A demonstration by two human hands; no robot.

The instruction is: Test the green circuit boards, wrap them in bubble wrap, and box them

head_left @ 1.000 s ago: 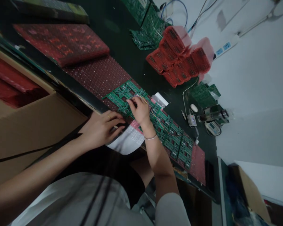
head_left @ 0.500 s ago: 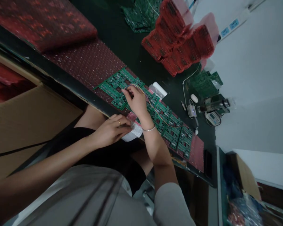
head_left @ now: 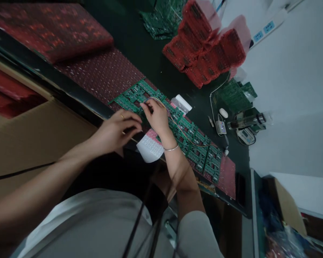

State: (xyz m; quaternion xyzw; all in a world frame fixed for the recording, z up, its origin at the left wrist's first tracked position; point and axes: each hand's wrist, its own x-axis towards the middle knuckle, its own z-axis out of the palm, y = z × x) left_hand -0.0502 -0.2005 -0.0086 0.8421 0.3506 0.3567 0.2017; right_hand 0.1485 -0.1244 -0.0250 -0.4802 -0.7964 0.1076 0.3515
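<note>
A row of green circuit boards [head_left: 197, 152] lies on red bubble wrap along the table's front edge. My right hand [head_left: 156, 114] is over the boards at the row's left part, its fingers pinched on the end of a thin multi-wire cable [head_left: 181, 130]. That cable runs right across the boards. My left hand [head_left: 117, 128] hovers at the table edge, left of the right hand, thumb and fingers curled close together. Whatever is at its fingertips is too small to make out. A white label sheet [head_left: 150, 148] with small squares hangs over the edge below the right hand.
A large red bubble-wrapped stack [head_left: 56, 32] sits at the left. Red bubble-wrapped bundles [head_left: 204, 50] stand at the back. A small white box [head_left: 220, 127], a bottle [head_left: 246, 121] and a dark phone-like object [head_left: 240, 189] are at the right. An open cardboard box [head_left: 29, 139] is at lower left.
My left hand has moved off the label sheet, left and up toward the boards, uncovering the sheet. My right hand stays on the cable end in about the same place.
</note>
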